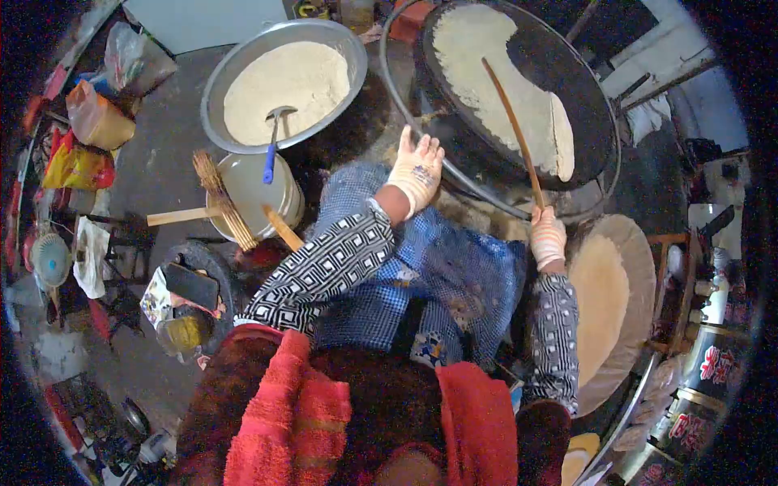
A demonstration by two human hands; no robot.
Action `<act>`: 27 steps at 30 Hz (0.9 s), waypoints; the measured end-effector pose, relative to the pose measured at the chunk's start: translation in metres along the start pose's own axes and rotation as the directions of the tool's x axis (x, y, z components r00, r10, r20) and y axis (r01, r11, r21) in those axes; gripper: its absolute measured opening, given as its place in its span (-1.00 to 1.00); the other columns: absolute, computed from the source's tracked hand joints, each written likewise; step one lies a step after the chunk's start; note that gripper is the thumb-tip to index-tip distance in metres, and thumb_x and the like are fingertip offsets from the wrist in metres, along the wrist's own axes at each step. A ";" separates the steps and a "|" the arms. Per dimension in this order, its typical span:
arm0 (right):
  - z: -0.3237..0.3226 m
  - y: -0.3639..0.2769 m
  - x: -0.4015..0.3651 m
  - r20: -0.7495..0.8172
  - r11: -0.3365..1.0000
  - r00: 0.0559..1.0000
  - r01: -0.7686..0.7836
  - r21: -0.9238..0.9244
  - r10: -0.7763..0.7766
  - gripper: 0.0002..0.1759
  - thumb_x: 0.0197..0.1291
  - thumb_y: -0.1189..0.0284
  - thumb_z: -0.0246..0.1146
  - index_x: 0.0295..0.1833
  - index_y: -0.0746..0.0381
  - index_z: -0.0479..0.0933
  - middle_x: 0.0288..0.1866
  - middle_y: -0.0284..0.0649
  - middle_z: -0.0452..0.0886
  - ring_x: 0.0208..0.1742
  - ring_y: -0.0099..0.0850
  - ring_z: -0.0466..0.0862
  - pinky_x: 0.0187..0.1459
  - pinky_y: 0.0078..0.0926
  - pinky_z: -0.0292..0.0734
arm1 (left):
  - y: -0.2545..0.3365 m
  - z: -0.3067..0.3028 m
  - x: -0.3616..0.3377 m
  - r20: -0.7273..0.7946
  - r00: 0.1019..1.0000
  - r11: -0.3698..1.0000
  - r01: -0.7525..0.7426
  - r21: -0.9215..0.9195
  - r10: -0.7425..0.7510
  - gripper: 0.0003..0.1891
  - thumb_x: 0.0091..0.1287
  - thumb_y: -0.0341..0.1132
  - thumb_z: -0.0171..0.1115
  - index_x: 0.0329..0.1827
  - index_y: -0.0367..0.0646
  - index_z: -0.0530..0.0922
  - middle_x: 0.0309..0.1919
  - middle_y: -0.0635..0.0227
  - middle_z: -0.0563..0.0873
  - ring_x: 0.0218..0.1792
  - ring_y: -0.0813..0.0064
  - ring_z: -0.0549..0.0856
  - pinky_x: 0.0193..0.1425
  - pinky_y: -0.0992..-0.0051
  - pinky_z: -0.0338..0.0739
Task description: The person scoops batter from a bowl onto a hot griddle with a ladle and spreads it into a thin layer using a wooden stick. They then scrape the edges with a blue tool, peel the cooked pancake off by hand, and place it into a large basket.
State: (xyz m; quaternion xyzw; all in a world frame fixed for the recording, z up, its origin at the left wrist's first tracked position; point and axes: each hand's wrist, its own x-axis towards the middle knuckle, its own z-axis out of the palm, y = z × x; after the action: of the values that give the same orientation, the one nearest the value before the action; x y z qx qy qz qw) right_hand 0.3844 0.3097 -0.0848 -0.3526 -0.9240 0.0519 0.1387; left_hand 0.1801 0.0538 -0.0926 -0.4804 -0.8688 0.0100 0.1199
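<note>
Batter basin [212, 97] sits upper left (a ladle [270, 158] rests in it). At centre the gloved left hand [416, 170] spreads open by the griddle [559, 65], holding nothing. The right hand [548, 236] clasps the lower end of a wooden stick [510, 121], which slants up-left across the pancake [478, 49].

Stick [512, 130]: long, thin and wooden. You grip its lower end in your right hand [548, 236], and it slants up and left across the pancake.
Pancake [486, 65]: pale and thin, it covers the left part of the griddle, and its lower right edge curls up.
Griddle [571, 69]: round and black, bare on its upper right part.
</note>
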 end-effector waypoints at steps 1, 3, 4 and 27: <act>0.003 0.001 -0.003 0.002 0.979 0.999 0.048 -0.200 -0.049 -0.59 0.32 0.08 0.02 -0.39 0.18 0.47 -0.48 0.15 0.58 -0.39 0.17 0.60 -0.38 0.10 0.44 | -0.001 -0.007 -0.001 0.046 0.999 1.000 0.008 0.024 -0.009 -0.55 0.35 -0.27 -0.14 0.28 -0.22 0.39 0.32 0.17 0.43 0.39 0.27 0.34 0.42 -0.29 -0.24; -0.003 0.024 0.014 0.051 0.967 0.973 -0.218 -0.131 0.226 -0.61 0.31 0.09 0.01 -0.21 0.21 0.49 -0.34 0.18 0.62 -0.26 0.15 0.62 -0.21 0.10 0.48 | -0.007 0.001 0.003 0.048 0.999 0.999 0.019 0.032 -0.020 -0.53 0.33 -0.26 -0.10 0.28 -0.22 0.38 0.32 0.17 0.42 0.39 0.27 0.34 0.43 -0.27 -0.26; -0.008 0.025 0.022 0.041 0.968 0.976 -0.205 -0.146 0.213 -0.61 0.31 0.08 0.02 -0.20 0.21 0.47 -0.35 0.18 0.62 -0.27 0.16 0.62 -0.21 0.10 0.48 | -0.009 -0.003 0.001 0.050 0.999 0.999 0.017 0.029 -0.019 -0.53 0.33 -0.26 -0.10 0.28 -0.22 0.38 0.32 0.17 0.42 0.39 0.27 0.34 0.43 -0.27 -0.26; -0.026 0.008 0.003 -0.009 0.963 0.995 0.093 -0.254 -0.099 -0.71 0.32 0.21 0.03 -0.26 0.24 0.39 -0.53 0.11 0.57 -0.46 0.11 0.61 -0.43 0.06 0.51 | -0.013 -0.028 0.025 0.039 0.973 0.973 0.229 0.026 -0.230 -0.33 0.13 -0.09 0.22 0.32 -0.17 0.35 0.34 0.24 0.39 0.36 0.25 0.32 0.39 -0.28 -0.09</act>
State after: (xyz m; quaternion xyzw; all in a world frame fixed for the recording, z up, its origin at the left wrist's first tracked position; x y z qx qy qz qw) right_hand 0.3944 0.3175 -0.0609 -0.3227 -0.9375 -0.0772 0.1047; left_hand 0.1628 0.0648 -0.0590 -0.3753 -0.9205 0.0156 0.1073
